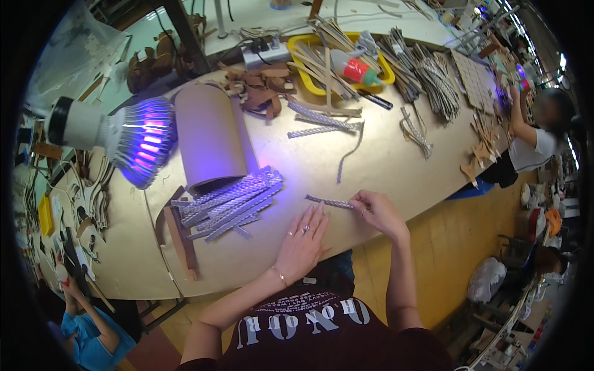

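A short grey braided strap (335, 203) lies across the table's near part. My right hand (378, 213) pinches its right end between thumb and fingers. Stretched flat on the table, my left hand (303, 241) has its fingertips just below the strap's left end; whether they touch it I cannot tell. To the left of that hand is a pile of silvery braided straps (232, 201), lit violet by a finned lamp (141, 139). A few more braided straps (325, 123) lie farther back, one with a thin tail curving toward me.
Behind the pile stands a brown cylinder (211, 136). Leather scraps (263, 83), a yellow tray (388, 69) with strips and a red-labelled bottle (357, 70), and strap bundles (438, 80) line the back. A brown strip (179, 241) lies left. Co-workers sit at far left and right.
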Demonstrator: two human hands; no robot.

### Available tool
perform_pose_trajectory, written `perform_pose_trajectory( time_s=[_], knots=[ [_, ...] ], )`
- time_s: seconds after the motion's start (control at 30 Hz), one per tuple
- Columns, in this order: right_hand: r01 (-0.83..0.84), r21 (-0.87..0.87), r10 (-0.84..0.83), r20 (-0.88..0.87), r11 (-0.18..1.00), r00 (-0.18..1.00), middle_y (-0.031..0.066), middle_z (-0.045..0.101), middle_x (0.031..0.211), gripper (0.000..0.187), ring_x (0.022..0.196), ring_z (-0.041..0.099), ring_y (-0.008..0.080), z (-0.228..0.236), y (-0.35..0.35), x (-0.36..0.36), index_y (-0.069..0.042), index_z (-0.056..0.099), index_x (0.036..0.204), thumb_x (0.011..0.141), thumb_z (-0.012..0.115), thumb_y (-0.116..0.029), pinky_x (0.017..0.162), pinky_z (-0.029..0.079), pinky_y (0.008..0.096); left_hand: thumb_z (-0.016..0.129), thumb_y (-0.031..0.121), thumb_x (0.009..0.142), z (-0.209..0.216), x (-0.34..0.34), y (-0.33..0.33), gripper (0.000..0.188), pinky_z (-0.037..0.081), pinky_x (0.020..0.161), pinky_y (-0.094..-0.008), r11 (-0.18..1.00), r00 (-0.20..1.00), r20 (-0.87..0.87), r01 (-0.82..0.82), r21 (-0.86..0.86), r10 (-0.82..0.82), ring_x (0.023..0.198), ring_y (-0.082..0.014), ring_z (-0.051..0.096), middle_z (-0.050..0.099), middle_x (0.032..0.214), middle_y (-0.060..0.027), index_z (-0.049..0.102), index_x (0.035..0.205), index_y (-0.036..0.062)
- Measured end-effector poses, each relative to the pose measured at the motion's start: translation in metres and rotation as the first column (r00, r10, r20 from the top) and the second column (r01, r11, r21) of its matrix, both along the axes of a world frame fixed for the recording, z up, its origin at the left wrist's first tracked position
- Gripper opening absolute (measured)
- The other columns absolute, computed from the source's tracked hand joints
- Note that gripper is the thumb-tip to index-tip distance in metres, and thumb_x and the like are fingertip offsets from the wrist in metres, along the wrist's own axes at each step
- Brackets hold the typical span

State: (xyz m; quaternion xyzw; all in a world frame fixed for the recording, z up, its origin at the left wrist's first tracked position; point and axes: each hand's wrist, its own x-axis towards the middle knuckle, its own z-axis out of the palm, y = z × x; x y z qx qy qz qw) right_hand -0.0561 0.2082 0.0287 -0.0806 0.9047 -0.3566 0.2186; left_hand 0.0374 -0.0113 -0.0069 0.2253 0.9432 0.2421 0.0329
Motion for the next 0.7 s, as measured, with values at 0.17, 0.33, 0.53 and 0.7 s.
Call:
perform_pose_trajectory(
  time_s=[0.17,0.33,0.53,0.7],
  knots=[
    [0.076,0.06,-0.072,-0.065,0.995,0.995,0.0168,0.069,0.079,0.02,0.074,0.067,0.0327,-0.007,0.007,0.002,-0.002,0.066,0.092,0.089,0.068,-0.022,0.068,0.05,0.0409,0.059,0.048,0.09,-0.018,-0.02,0.012,0.081,0.021,0.118,-0.0494,0.994,1.0,0.015,-0.019,-0.107,0.021,0.146,-0.0294,0.025,0.026,0.158,-0.014,0.03,0.151,0.0038],
    [0.131,0.063,-0.132,0.018,0.989,0.991,0.0096,0.068,0.076,0.02,0.069,0.066,0.0201,-0.005,0.018,-0.004,-0.001,0.064,0.089,0.086,0.074,-0.019,0.065,0.049,0.0323,0.055,0.056,0.09,-0.022,-0.022,0.015,0.081,0.02,0.118,-0.0507,0.981,0.999,0.024,-0.043,-0.188,0.048,0.147,-0.0259,0.025,0.027,0.159,-0.0107,0.032,0.151,0.0072],
    [0.297,0.267,-0.297,-0.044,0.917,0.954,0.009,0.068,0.074,0.029,0.069,0.065,0.0238,0.009,0.053,-0.003,-0.006,0.067,0.089,0.082,0.077,-0.032,0.066,0.049,0.0351,0.055,0.056,0.09,-0.022,-0.02,0.022,0.081,0.017,0.117,-0.0552,0.982,0.992,0.052,-0.105,-0.157,0.115,0.148,-0.0269,0.023,0.027,0.159,-0.0107,0.033,0.151,0.0075],
    [0.607,0.267,-0.524,-0.324,0.748,0.788,0.0094,0.067,0.079,0.031,0.071,0.063,0.02,0.024,0.115,-0.022,-0.004,0.067,0.094,0.087,0.07,-0.034,0.067,0.049,0.0344,0.054,0.05,0.093,-0.02,-0.022,0.018,0.076,0.013,0.117,-0.0556,0.99,0.996,0.04,-0.079,-0.114,0.084,0.148,-0.0296,0.02,0.027,0.159,-0.0132,0.034,0.15,0.0048]
  ],
)
